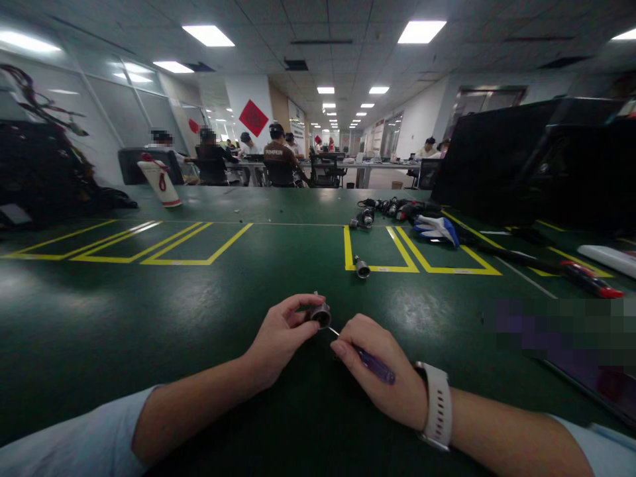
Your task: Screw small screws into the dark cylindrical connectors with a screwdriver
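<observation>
My left hand [279, 334] pinches a small dark metal cylindrical part [320, 314] between thumb and fingers, just above the green table [149, 311]. My right hand [382, 377], with a white watch on its wrist, grips a purple-handled screwdriver [373, 364]. The screwdriver's thin metal tip points up-left and meets the underside of the part. Both forearms rest on the table near its front edge.
A similar metal part [362, 267] lies on a yellow floor-tape line ahead. Further back sit a cluster of dark parts [387, 209], a white-and-blue glove [437, 229], and a red-and-black tool [589, 279] at right. Dark monitors [521, 159] stand right; seated people work at the far end.
</observation>
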A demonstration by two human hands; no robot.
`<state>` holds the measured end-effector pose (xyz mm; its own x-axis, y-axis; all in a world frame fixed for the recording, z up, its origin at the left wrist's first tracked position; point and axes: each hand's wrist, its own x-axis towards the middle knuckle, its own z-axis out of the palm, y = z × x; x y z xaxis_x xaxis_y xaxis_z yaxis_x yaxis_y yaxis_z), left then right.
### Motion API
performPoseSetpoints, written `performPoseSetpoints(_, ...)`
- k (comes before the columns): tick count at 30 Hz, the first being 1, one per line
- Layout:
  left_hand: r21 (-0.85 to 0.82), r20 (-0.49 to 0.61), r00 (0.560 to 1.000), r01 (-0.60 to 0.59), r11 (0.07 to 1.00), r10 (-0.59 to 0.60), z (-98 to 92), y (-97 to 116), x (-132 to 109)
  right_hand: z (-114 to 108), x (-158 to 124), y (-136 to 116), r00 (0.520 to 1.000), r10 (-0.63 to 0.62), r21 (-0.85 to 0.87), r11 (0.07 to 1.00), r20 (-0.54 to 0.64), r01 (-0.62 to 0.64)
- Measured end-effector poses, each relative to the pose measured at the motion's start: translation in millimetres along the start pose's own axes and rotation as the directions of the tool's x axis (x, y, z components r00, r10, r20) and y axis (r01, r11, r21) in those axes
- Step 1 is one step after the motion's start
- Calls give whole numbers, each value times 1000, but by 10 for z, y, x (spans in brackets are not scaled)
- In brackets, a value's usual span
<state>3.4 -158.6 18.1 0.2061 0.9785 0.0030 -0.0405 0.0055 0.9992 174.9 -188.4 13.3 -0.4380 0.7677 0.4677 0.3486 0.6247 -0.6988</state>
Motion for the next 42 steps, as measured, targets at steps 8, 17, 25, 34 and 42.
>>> performPoseSetpoints(8, 59, -87, 996, -4, 998, 9, 33, 9, 19, 22, -21, -32, 998, -57, -63, 996, 35, 59)
performPoseSetpoints(17, 47, -92, 996, -8, 999, 13, 36, -6, 17, 19, -25, -51, 999, -49, -66, 997, 13, 50)
performPoseSetpoints(25, 38, -98, 992, 80, 996, -76, -17, -49, 76, -79, -3, -16, 949, 295, 266, 929, -110, -258)
performPoseSetpoints(34, 34, -82, 994, 74, 997, -71, -6, -55, 57, -24, 18, 66, 900, 434, 407, 830, -39, -383)
performPoseSetpoints(42, 53, -55, 992, 114, 992, -111, -5, -20, 38, -52, 88, 19, 865, 496, 363, 795, 73, -486)
